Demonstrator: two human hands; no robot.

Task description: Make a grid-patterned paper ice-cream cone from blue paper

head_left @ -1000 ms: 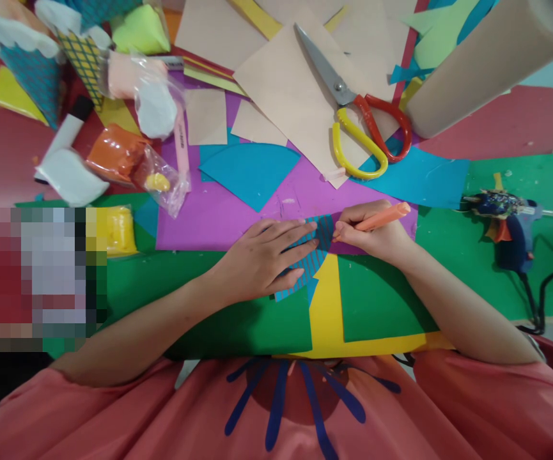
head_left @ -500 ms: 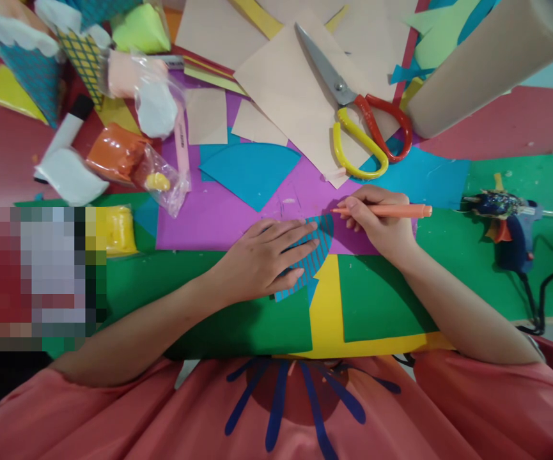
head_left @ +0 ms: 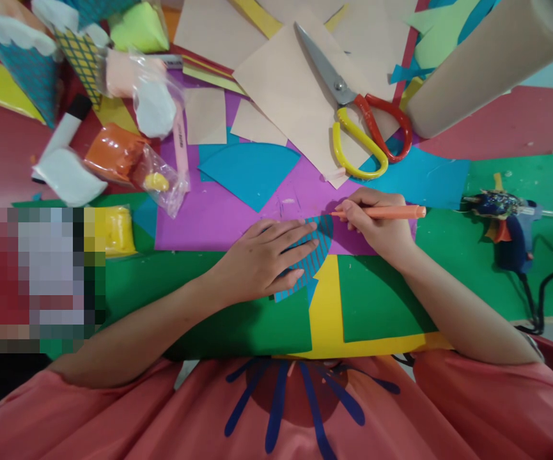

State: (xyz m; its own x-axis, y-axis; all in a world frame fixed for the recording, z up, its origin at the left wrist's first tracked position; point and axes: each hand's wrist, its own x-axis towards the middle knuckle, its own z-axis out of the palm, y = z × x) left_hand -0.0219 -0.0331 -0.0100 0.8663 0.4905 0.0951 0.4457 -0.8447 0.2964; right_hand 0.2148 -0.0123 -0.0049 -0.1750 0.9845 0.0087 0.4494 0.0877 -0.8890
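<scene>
My left hand (head_left: 261,259) lies flat, fingers spread, pressing down a blue striped paper wedge (head_left: 317,246) that pokes out from under my fingertips. My right hand (head_left: 376,223) sits just right of it, grip closed on an orange pen (head_left: 384,212) held nearly level, tip pointing left and meeting the wedge's top edge, though whether it actually touches the paper I can't quite tell. The wedge rests where a purple sheet (head_left: 218,214), a green sheet (head_left: 381,297) and a yellow strip (head_left: 327,300) meet on the table. Beyond my right hand are scissors (head_left: 357,118) with a yellow and a red handle, on beige paper (head_left: 286,89). Well off to its right lies a blue glue gun (head_left: 509,223). Beyond my left hand is a plain blue wedge (head_left: 252,169); farther left, a clear bag (head_left: 161,179) with yellow bits.
</scene>
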